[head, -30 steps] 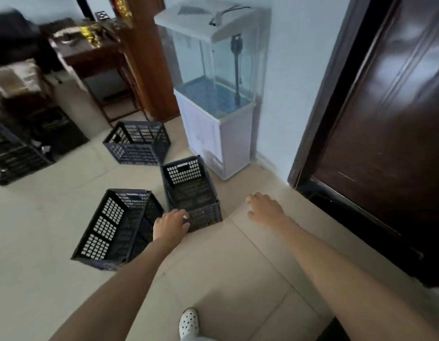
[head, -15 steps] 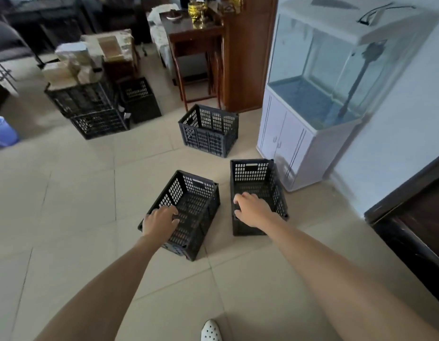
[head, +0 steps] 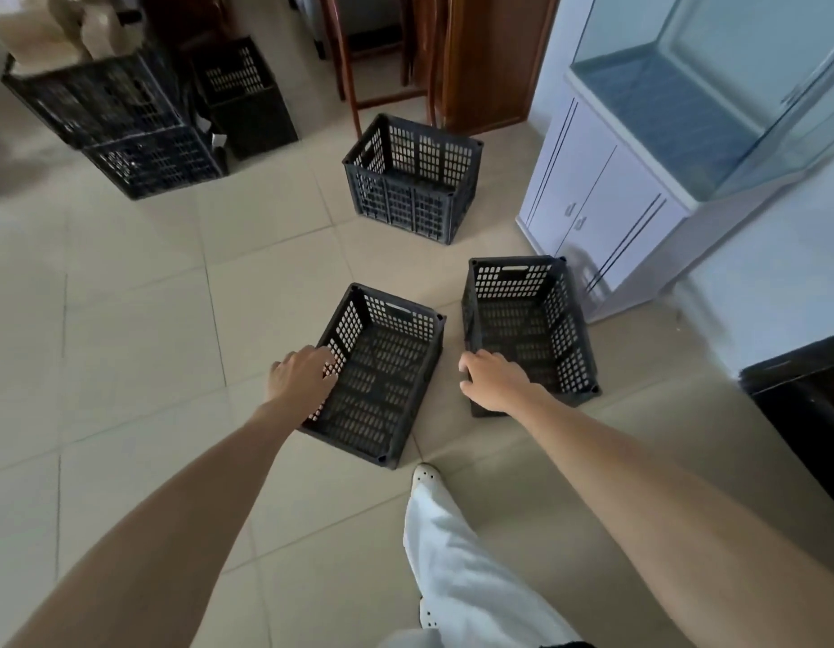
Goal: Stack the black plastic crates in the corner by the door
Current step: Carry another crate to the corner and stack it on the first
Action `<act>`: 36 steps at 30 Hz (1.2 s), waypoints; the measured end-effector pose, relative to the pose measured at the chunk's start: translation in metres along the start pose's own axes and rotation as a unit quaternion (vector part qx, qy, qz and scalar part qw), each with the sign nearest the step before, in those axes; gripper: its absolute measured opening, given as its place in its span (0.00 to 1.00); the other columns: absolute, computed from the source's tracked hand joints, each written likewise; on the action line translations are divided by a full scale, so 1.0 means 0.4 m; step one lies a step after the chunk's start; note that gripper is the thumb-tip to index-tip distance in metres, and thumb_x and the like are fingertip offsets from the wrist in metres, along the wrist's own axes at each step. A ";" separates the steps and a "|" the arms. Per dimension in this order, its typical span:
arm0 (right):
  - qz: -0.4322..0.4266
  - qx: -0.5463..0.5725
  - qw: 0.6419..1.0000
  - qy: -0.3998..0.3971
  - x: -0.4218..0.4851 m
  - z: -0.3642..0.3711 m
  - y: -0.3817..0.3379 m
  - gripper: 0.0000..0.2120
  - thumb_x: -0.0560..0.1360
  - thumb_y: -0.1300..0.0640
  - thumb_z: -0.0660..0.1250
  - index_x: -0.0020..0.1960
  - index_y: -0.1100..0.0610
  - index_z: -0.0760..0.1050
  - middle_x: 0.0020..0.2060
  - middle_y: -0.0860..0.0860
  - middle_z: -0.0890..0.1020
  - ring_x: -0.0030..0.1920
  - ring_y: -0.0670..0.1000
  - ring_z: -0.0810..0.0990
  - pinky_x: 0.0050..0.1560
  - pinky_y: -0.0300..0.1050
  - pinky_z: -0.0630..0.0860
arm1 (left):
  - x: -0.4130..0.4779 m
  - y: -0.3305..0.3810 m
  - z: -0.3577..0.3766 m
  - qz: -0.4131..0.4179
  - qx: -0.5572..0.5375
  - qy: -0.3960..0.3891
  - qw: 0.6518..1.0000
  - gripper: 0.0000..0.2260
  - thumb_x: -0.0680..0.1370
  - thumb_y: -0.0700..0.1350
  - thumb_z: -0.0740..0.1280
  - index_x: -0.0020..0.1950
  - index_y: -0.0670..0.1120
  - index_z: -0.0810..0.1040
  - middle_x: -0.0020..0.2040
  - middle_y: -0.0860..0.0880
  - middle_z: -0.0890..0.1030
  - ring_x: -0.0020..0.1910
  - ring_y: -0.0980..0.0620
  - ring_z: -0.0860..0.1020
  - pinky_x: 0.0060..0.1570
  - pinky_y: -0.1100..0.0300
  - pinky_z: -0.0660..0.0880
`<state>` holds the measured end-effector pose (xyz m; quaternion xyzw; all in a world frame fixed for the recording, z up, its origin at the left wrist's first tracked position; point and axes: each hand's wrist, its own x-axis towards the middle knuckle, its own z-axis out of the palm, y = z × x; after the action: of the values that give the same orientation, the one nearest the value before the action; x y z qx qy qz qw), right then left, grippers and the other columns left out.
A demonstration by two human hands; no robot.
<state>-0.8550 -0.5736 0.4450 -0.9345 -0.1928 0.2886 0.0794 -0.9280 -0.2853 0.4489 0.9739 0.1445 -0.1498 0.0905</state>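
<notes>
Three empty black plastic crates stand apart on the tiled floor. My left hand [head: 303, 378] reaches the left rim of the near left crate [head: 382, 381], fingers curled over its edge. My right hand [head: 492, 381] grips the near left corner of the near right crate [head: 532, 320], which sits beside the white cabinet. A third crate [head: 413, 177] stands farther back in the middle. The dark door [head: 807, 413] shows at the right edge.
A white cabinet [head: 592, 203] carrying a glass aquarium [head: 714, 86] stands right of the crates. More black crates [head: 120, 128] are stacked at the back left, with boxes on top. Wooden furniture legs [head: 349, 86] rise behind the far crate. My white-trousered leg and shoe [head: 427, 477] are near the left crate.
The view swung left, away from the door. My left hand went from the right crate to the left crate. My right hand came off the floor area onto the right crate. My leg stepped forward.
</notes>
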 end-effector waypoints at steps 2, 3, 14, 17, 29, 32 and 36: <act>0.013 0.013 1.000 -0.009 0.072 -0.015 -0.001 0.15 0.80 0.52 0.58 0.65 0.54 0.69 0.62 0.53 0.74 0.62 0.57 0.72 0.56 0.55 0.71 | 0.084 -0.012 -0.012 0.005 0.000 -0.006 1.000 0.13 0.78 0.50 0.64 0.62 0.52 0.77 0.60 0.50 0.80 0.59 0.46 0.78 0.58 0.50 0.72; 0.020 0.021 1.000 -0.012 0.106 -0.027 -0.003 0.15 0.80 0.52 0.58 0.65 0.54 0.69 0.62 0.53 0.74 0.62 0.57 0.72 0.56 0.55 0.71 | 0.124 -0.016 -0.022 0.006 -0.005 -0.009 1.000 0.13 0.78 0.50 0.64 0.62 0.52 0.77 0.60 0.50 0.80 0.59 0.46 0.78 0.58 0.50 0.72; 0.102 0.088 0.990 -0.047 0.430 -0.046 -0.045 0.15 0.80 0.52 0.57 0.65 0.55 0.70 0.61 0.53 0.76 0.60 0.57 0.75 0.58 0.55 0.74 | 0.493 -0.113 -0.021 0.021 -0.016 -0.057 0.998 0.13 0.78 0.51 0.66 0.62 0.52 0.77 0.60 0.49 0.80 0.60 0.46 0.77 0.56 0.50 0.72; 0.126 0.091 0.986 -0.059 0.503 0.007 -0.038 0.16 0.81 0.52 0.56 0.65 0.56 0.70 0.60 0.55 0.77 0.59 0.57 0.77 0.56 0.54 0.75 | 0.583 -0.144 0.031 0.023 -0.008 -0.085 0.996 0.14 0.78 0.51 0.66 0.63 0.52 0.76 0.60 0.49 0.79 0.60 0.45 0.78 0.56 0.50 0.73; 0.267 0.148 0.942 -0.144 0.777 0.361 -0.015 0.19 0.81 0.51 0.55 0.69 0.59 0.67 0.64 0.58 0.76 0.60 0.59 0.77 0.50 0.48 0.71 | 0.886 -0.316 0.410 -0.011 -0.081 -0.201 0.976 0.21 0.77 0.47 0.70 0.69 0.48 0.71 0.64 0.43 0.76 0.59 0.41 0.77 0.56 0.47 0.74; 0.304 0.174 0.922 -0.165 0.850 0.475 0.005 0.23 0.81 0.52 0.56 0.73 0.60 0.63 0.67 0.59 0.73 0.63 0.60 0.76 0.51 0.47 0.71 | 0.941 -0.367 0.534 -0.018 -0.082 -0.241 0.967 0.29 0.76 0.46 0.71 0.74 0.46 0.65 0.70 0.41 0.70 0.65 0.39 0.74 0.60 0.46 0.72; 0.352 0.207 0.893 -0.191 0.924 0.604 0.019 0.25 0.80 0.52 0.59 0.74 0.61 0.61 0.67 0.60 0.72 0.62 0.60 0.76 0.54 0.49 0.75 | 0.995 -0.417 0.665 -0.039 -0.099 -0.269 0.957 0.39 0.75 0.44 0.73 0.79 0.40 0.54 0.77 0.38 0.60 0.74 0.38 0.64 0.69 0.43 0.66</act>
<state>-0.7099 -0.4214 0.0569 -0.8305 0.2015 0.5038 0.1256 -0.6864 -0.0854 0.0505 0.8775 0.1663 -0.3948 0.2158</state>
